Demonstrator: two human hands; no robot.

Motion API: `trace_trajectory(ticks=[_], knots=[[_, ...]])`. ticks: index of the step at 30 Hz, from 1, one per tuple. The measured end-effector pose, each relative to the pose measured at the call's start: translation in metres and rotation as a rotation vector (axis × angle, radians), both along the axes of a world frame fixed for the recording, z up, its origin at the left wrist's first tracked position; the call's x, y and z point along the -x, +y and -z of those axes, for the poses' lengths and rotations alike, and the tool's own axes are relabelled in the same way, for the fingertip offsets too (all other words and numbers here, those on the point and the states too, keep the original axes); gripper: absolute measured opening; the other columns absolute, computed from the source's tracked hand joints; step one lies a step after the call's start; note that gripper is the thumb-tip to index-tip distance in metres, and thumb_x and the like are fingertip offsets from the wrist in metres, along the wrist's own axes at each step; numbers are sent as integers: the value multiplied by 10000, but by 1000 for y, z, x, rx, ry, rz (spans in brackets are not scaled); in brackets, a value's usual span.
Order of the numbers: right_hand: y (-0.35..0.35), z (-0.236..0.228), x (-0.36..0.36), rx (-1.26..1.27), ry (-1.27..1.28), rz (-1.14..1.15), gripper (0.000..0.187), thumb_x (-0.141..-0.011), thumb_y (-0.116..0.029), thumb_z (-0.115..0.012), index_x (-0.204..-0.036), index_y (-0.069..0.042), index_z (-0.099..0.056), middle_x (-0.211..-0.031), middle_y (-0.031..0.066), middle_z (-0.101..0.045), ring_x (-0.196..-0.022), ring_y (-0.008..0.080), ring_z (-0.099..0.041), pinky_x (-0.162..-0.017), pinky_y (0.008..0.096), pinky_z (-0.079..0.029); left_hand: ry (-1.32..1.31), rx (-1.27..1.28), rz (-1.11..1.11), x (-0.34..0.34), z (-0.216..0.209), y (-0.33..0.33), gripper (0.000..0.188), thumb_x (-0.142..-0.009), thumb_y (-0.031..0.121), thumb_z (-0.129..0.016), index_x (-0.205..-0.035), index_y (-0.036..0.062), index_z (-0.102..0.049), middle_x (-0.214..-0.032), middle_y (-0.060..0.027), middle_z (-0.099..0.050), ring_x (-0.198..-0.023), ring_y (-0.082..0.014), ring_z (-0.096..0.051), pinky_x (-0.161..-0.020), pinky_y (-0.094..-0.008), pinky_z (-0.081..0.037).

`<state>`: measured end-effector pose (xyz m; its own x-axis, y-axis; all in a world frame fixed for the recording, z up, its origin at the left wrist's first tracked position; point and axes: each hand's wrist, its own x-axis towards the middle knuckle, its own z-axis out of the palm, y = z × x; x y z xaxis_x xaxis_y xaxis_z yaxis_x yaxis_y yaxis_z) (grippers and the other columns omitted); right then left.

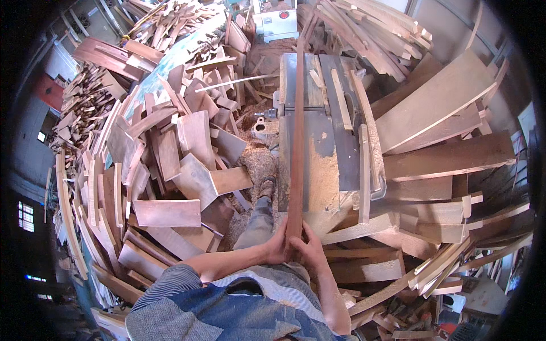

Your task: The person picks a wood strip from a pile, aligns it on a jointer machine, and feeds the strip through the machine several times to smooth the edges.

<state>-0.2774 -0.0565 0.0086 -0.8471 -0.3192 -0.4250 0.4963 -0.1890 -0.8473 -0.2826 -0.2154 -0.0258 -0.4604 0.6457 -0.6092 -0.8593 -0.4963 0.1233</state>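
A long, narrow reddish-brown wooden board (297,131) runs straight away from my body over the left side of a dark metal machine table (290,170). Close to my waist, both hands grip its near end. From the left, my left hand (277,244) is wrapped against the board's side. On the opposite side my right hand (307,245) closes around it, thumb lying over the wood. The board's far end reaches past the table's back edge. Pale sawdust (323,179) covers part of the table surface beside it.
Loose wooden strips (341,99) lie along the table's right side. Heaped boards (190,136) crowd the left, and large planks (438,108) lean at the right. A white machine (275,24) stands beyond the table. Wood shavings (257,162) cover the floor by my foot.
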Motion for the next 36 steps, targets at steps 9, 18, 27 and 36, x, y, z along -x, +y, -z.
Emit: trace_trajectory(ticks=[9, 18, 27, 36], knots=[[2, 9, -5, 40, 4, 21, 863, -874, -257, -785, -1580, 14, -368, -1496, 157, -534, -1354, 245, -535, -1118, 380, -433, 10, -48, 17, -2, 6, -1, 848, -913, 876, -338, -1374, 220, -613, -1238, -53, -690, -1122, -272, -666, -966, -472, -540], [7, 19, -7, 45, 23, 50, 811, -890, -270, -782, -1553, 19, -416, -1468, 147, -566, -1329, 239, -554, -1093, 361, -455, -21, -110, 2, -3, 17, 4, 854, -914, 867, -350, -1361, 192, -621, -1218, -71, -700, -1098, -289, -674, -956, -471, -544], [126, 99, 39, -1434, 401, 547, 704, -855, -300, -806, -1410, 38, -537, -1247, 230, -609, -1186, 406, -575, -1045, 486, -473, -96, -129, -1, 4, 8, 0, 827, -904, 870, -383, -1085, 110, -654, -956, -94, -688, -867, -305, -669, -778, -465, -555], [184, 138, 61, -1361, 159, 308, 687, -894, -390, -737, -1397, 29, -531, -1293, 294, -602, -1191, 462, -595, -1007, 530, -484, -82, -454, -47, -6, 16, -25, 702, -967, 746, -417, -1091, 110, -689, -816, -32, -641, -584, -185, -470, -768, -394, -457]])
